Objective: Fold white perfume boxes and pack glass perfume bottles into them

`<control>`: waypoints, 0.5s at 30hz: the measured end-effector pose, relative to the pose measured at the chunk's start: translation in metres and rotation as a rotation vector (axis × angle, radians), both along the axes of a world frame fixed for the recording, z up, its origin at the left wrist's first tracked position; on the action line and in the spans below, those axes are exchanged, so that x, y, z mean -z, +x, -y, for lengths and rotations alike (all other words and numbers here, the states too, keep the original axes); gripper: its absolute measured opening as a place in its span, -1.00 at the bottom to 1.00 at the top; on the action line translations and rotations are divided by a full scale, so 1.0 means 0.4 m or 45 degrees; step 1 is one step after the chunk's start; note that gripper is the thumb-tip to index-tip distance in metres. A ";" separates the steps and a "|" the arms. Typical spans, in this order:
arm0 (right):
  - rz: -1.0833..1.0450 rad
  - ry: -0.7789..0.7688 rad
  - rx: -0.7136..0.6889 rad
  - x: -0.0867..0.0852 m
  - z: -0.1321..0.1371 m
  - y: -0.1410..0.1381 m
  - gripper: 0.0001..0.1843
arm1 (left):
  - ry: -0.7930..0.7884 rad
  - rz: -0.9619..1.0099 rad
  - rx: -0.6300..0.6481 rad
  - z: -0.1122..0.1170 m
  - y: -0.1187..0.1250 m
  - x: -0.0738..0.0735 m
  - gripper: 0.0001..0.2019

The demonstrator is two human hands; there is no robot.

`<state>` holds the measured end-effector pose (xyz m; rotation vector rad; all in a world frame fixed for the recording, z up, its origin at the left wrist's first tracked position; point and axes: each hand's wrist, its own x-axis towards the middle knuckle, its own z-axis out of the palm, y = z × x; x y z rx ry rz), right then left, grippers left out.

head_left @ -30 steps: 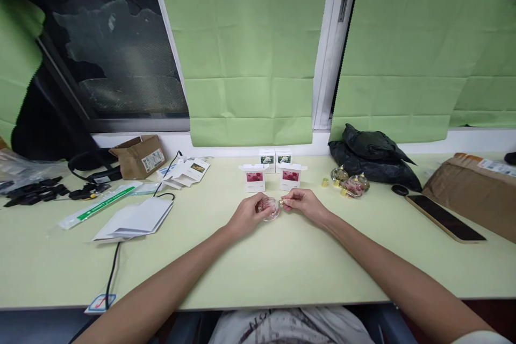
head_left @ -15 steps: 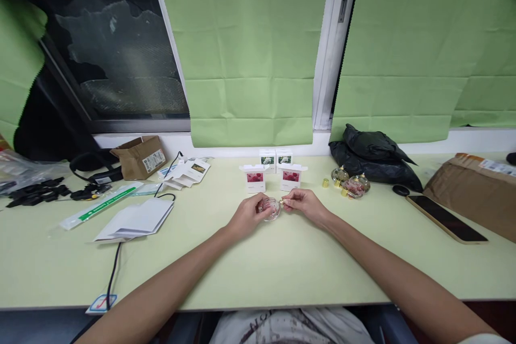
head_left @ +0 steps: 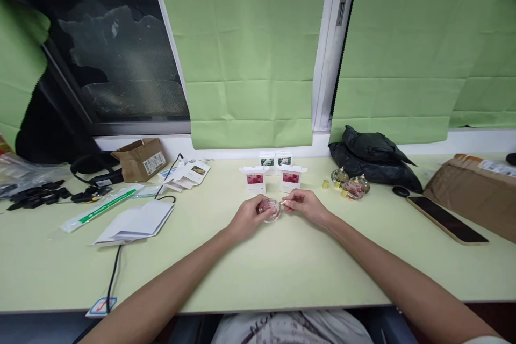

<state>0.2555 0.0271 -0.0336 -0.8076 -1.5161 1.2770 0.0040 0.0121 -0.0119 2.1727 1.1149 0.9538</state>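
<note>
My left hand point(head_left: 246, 217) is closed around a round clear glass perfume bottle point(head_left: 272, 212) with pink-red contents, lying on its side on the table. The bottle's neck faces right, where my right hand point(head_left: 305, 206) pinches the small gold top point(head_left: 282, 202) between thumb and fingers. Just beyond my hands stand two white boxes with pink flower pictures, a left box point(head_left: 255, 179) and a right box point(head_left: 291, 178), their top flaps raised. More round bottles point(head_left: 356, 187) with gold necks lie to the right, beside several gold caps point(head_left: 325, 184).
Two white boxes with green pictures point(head_left: 267, 161) stand at the back. On the right are black plastic bags point(head_left: 374, 158), a phone point(head_left: 447, 219) and a brown parcel point(head_left: 475, 193). Folded white cards point(head_left: 135, 220), a cable and a small cardboard box point(head_left: 143, 160) are on the left.
The view has tilted very slightly, so things appear a few pixels lower. Both hands keep nearly the same position on the perfume bottle.
</note>
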 end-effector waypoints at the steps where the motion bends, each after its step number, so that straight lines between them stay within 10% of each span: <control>1: 0.000 0.006 0.001 0.000 0.000 0.000 -0.57 | -0.006 0.004 0.006 0.000 0.000 -0.001 -0.70; 15: -0.059 -0.007 0.081 -0.018 0.005 -0.010 -0.52 | -0.053 0.063 0.013 -0.003 0.004 -0.003 -0.63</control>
